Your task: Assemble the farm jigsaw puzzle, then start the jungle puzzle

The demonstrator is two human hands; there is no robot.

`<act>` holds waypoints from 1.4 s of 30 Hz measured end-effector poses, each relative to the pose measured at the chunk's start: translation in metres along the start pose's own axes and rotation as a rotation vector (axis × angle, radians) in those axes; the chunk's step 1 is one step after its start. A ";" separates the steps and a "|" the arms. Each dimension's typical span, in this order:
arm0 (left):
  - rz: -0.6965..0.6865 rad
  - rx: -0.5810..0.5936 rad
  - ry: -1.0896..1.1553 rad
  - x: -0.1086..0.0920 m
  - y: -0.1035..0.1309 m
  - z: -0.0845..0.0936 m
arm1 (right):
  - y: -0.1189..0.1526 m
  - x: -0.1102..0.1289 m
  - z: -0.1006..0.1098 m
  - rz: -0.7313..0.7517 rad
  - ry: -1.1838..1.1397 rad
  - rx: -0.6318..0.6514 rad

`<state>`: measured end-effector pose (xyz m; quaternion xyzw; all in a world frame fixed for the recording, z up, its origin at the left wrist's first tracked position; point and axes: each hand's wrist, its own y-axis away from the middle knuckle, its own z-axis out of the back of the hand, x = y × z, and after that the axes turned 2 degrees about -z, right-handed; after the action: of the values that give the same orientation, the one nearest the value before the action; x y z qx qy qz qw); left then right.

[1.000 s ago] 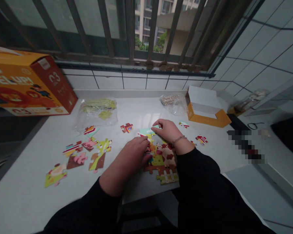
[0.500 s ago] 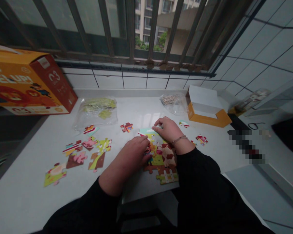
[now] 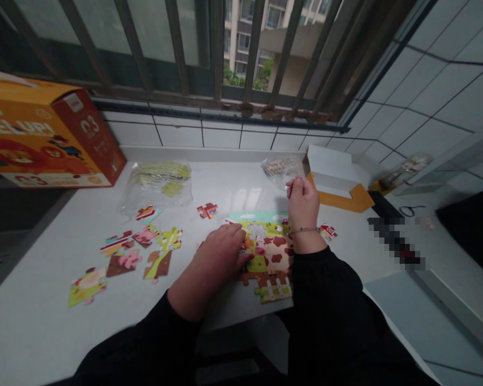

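A partly joined jigsaw puzzle (image 3: 277,252) with a brown-and-white cow, a fence and a pale blue sky strip lies before me. My left hand (image 3: 224,244) rests over its left side, fingers extended and thumb apart, covering some of the pieces. Beyond the puzzle's upper right corner is my right hand (image 3: 305,203), raised a little, its fingers curled into a pinch. Whatever those fingers hold is hidden. A barn puzzle piece (image 3: 328,231) lies right of my right wrist. Another loose puzzle piece (image 3: 207,210) sits above my left hand.
Several loose pieces, including a pig piece (image 3: 124,262), spread across the left of the white counter (image 3: 36,321). Behind them lies a plastic bag (image 3: 156,185). A small clear bag (image 3: 279,167) and open box (image 3: 338,198) stand back right; an orange box (image 3: 52,134) is far left.
My right hand has left the puzzle's top edge and moved right and away from me, its fingers curling. The loose piece there is now out of sight. My left hand has barely moved.
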<state>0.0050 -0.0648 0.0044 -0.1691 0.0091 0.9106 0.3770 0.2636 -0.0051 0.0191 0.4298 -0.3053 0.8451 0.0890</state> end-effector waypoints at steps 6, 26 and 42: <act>0.018 0.010 -0.075 -0.008 -0.002 0.001 | 0.016 0.013 -0.008 0.156 0.254 0.479; -0.136 -0.108 0.002 -0.040 0.014 0.005 | 0.027 0.025 0.007 0.359 0.138 -0.139; 0.580 0.158 -0.309 0.075 0.082 0.092 | 0.018 0.016 0.002 0.180 -0.038 -0.331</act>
<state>-0.1288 -0.0590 0.0585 0.0101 0.0703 0.9913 0.1112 0.2480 -0.0222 0.0245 0.3960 -0.4791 0.7796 0.0769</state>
